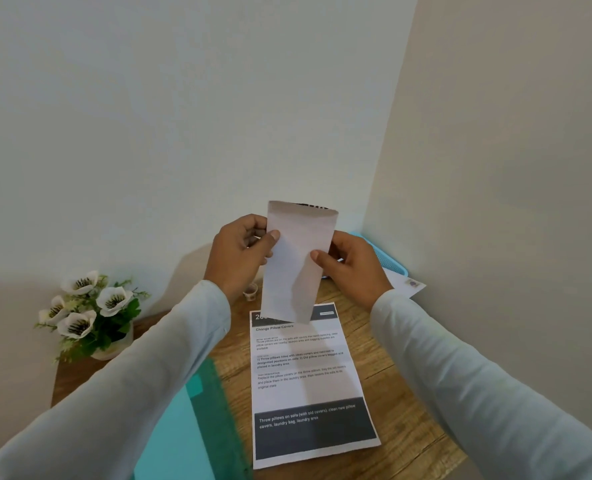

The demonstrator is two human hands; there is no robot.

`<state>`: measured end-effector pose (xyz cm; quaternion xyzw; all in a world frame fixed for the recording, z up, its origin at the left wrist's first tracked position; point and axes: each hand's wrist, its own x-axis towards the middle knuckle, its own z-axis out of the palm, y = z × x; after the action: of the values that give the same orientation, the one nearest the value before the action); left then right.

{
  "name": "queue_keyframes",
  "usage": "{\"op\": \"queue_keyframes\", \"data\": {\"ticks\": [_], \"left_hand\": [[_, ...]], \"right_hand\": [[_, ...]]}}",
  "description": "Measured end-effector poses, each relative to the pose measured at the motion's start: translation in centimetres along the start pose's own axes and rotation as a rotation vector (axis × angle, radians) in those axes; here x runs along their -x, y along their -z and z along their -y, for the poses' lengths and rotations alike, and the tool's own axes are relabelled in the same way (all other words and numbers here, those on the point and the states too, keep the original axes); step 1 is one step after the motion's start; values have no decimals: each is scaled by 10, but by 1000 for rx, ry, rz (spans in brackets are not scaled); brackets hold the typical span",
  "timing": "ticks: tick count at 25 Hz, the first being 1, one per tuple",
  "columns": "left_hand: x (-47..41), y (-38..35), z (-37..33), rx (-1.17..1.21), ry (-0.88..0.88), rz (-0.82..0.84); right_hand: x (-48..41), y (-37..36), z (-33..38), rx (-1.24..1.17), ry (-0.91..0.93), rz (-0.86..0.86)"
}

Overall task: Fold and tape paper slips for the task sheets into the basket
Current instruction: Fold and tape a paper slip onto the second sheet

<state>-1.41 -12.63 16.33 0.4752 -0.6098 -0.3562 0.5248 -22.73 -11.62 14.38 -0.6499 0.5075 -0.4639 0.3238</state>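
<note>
– Sleeves (132,375) sit nearest, pale ones, one rising from each lower corner, both forearms reaching up and inward. How far along is the job, would you say?
– Midway on one slip, I'd judge. The folded paper slip (298,265) is held upright in the air between the two hands, blank side toward us, with a dark printed edge peeking out at its top. I see no tape on it.
– And the hands themselves?
– The left hand (242,252) pinches the slip's left edge, thumb on the front, fingers curled behind. The right hand (351,268) grips the right edge the same way. The slip's lower end hangs below both.
– What's left, then?
– Likely a tighter fold, taping, then the drop into the basket (391,258), just behind the right hand. I cannot tell what it holds. Below the hands a task sheet (308,382) lies open on the desk (391,393), not yet dealt with.
– Any tape about?
– A small roll-like thing (250,292) sits under the left hand, but it is too small to be sure.
</note>
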Motion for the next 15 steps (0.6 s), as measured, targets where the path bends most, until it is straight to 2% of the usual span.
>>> {"op": "queue_keyframes", "data": {"ticks": [4, 9, 15], "left_hand": [[8, -4, 5, 44, 0, 23], [36, -5, 43, 28, 126, 106], [29, -4, 23, -46, 59, 87]], "right_hand": [[8, 4, -2, 26, 20, -20], [34, -7, -25, 54, -169, 22], [28, -3, -12, 3, -100, -19]]}}
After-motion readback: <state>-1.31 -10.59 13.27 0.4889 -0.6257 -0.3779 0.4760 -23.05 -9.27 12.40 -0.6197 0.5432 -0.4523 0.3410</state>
